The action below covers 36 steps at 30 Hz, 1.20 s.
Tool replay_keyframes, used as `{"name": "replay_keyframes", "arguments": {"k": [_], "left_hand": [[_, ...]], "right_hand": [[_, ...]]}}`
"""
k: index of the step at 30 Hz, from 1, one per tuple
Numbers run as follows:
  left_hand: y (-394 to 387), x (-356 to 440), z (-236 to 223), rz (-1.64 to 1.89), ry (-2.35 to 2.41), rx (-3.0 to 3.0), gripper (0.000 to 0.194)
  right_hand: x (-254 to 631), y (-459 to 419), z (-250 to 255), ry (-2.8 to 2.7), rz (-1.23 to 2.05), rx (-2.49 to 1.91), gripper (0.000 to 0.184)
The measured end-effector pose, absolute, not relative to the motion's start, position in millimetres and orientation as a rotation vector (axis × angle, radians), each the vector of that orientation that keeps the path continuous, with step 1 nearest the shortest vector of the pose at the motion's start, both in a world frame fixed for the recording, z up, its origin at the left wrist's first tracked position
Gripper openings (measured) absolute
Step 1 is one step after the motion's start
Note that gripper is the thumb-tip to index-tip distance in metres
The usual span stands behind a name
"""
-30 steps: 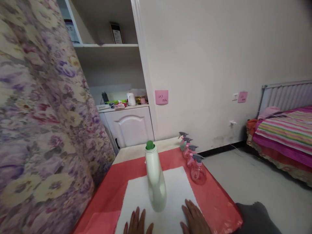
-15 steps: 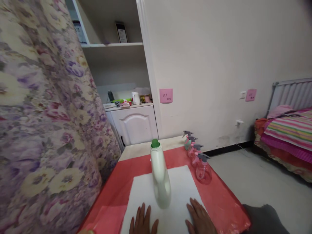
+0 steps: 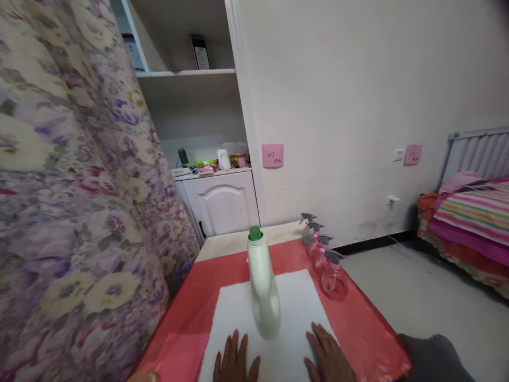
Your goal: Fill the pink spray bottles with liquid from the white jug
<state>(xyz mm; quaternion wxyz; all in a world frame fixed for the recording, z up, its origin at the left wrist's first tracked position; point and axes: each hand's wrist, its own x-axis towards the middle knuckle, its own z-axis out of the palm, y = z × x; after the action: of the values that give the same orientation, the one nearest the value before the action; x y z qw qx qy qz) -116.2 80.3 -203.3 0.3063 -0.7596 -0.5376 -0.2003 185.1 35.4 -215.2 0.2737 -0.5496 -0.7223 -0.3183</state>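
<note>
Red-covered tabletop (image 3: 360, 334) carries a bottle (image 3: 264, 297) upright on a white sheet (image 3: 290, 339). From it, left hand (image 3: 235, 361) at seven o'clock and right hand (image 3: 329, 356) at four lie palm-down, fingers slightly spread, gripping nothing.

You have room either side of the tall, pale-green plastic bottle (image 3: 265, 300) at lower centre; farther right, a row of translucent, grey-headed plastic spray bottles (image 3: 321, 260) blocks you.

A red cover (image 3: 199, 286) lay over the table (image 3: 228, 244), carrying a white cloth (image 3: 296, 297) and, along its right edge, four spray bottles (image 3: 334, 283).
</note>
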Motion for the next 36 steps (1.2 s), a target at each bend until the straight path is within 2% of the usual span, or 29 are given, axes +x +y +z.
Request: {"name": "replay_keyframes", "arguments": {"k": [36], "left_hand": [[58, -100, -180, -0.507, -1.440, -1.979, 0.047]], "right_hand": [[175, 19, -194, -1.830, -0.764, -1.492, 0.048]]}}
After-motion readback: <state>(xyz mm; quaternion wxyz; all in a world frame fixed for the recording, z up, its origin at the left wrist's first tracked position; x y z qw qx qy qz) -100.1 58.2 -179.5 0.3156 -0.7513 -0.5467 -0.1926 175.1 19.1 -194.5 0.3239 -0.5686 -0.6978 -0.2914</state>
